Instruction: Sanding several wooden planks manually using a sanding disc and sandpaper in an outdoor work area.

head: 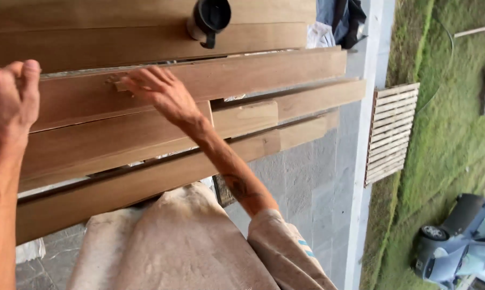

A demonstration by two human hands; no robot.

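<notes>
Several long wooden planks lie side by side across the view over a grey tiled floor. My right hand reaches over the middle plank, and its fingertips pinch a small wooden block against the plank's face. My left hand is at the left edge in front of the planks' near ends, with its fingers curled away from me. Whether it grips a plank is hidden. My beige shirt fills the lower middle.
A black mug stands on the upper planks. Crumpled cloth lies beyond the plank ends. A white kerb borders the tiled floor. On the grass beyond it lie a slatted wooden panel and a grey car.
</notes>
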